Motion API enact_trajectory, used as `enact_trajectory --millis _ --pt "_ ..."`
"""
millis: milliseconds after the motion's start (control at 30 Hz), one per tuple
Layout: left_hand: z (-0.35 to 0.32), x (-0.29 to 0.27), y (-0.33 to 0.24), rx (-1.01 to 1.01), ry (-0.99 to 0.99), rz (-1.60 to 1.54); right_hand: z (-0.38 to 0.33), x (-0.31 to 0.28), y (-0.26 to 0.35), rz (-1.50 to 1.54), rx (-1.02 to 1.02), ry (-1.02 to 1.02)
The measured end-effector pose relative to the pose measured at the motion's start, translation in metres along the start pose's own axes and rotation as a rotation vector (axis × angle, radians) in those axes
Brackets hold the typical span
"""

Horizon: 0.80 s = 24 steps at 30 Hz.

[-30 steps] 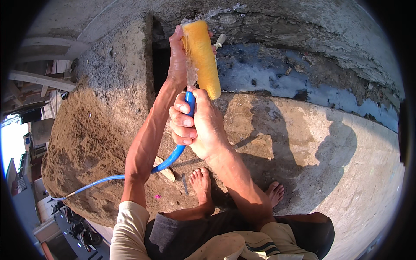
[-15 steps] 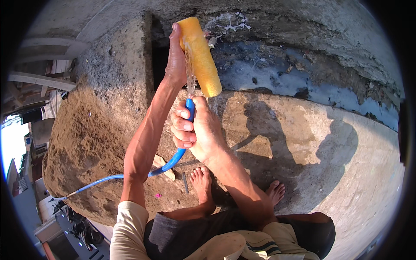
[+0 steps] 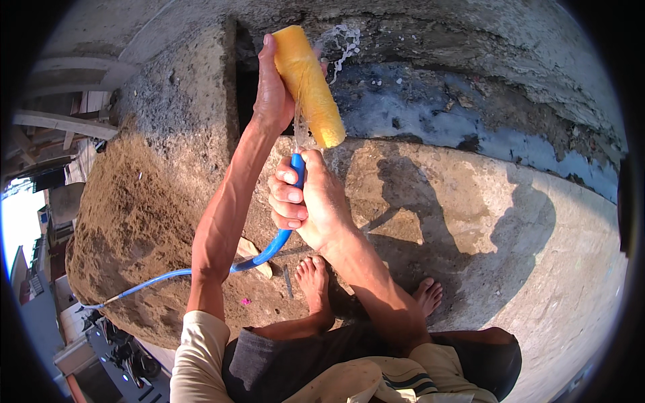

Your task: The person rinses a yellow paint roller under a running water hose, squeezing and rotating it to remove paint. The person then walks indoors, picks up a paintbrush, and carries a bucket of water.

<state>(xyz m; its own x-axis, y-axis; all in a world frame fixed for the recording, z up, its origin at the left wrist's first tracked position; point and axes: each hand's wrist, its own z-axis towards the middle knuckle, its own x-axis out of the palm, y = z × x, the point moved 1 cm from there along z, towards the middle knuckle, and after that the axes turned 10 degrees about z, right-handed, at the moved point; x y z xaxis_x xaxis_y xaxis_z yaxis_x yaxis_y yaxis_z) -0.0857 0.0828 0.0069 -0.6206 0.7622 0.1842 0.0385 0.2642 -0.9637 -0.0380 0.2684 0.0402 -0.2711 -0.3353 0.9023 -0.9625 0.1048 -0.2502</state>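
I've got my left hand (image 3: 272,94) stretched out ahead of me, fingers wrapped around the yellow paint roller (image 3: 309,84) — the grip is closed on the far side of the sleeve, thumb edge toward me, so the roller stands tilted just to the right of that hand. My right hand (image 3: 310,201) sits lower and nearer to me, fist clamped on the blue hose (image 3: 265,252), with the hose end poking up out of the top of the fist, directly beneath the roller's lower end. Water is running — I can see a thin stream between hose end and roller, and a splash of droplets (image 3: 342,43) breaking off just past the roller's top, to the right of my left hand.

How far along? My read is that the rinse is mid-way: the sleeve looks wet and evenly yellow with no dark paint showing on the side facing me, though the back of it is hidden by my fingers, so I can't call it clean. The wet patch (image 3: 430,114) on the concrete ledge (image 3: 470,201), beyond and to the right of both hands, suggests plenty of water has gone through. The hose trails away left of my right hand, across the sand heap (image 3: 134,228). My bare feet (image 3: 316,282) stand below the right hand.
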Motion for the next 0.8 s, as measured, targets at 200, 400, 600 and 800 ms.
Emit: enact_trajectory --millis 200,400,600,800 --pt "0.001 0.001 -0.001 0.038 -0.024 0.021 -0.002 0.003 -0.002 -0.044 0.034 0.049" --pt "0.003 -0.004 -0.001 -0.009 0.015 0.014 -0.002 0.006 -0.003 -0.035 0.007 0.016" --pt "0.003 0.001 -0.004 0.025 0.011 -0.013 0.001 -0.005 -0.004 0.034 0.021 0.011" --pt "0.003 0.001 -0.005 0.007 0.006 -0.012 -0.001 0.001 -0.003 -0.022 0.032 0.001"
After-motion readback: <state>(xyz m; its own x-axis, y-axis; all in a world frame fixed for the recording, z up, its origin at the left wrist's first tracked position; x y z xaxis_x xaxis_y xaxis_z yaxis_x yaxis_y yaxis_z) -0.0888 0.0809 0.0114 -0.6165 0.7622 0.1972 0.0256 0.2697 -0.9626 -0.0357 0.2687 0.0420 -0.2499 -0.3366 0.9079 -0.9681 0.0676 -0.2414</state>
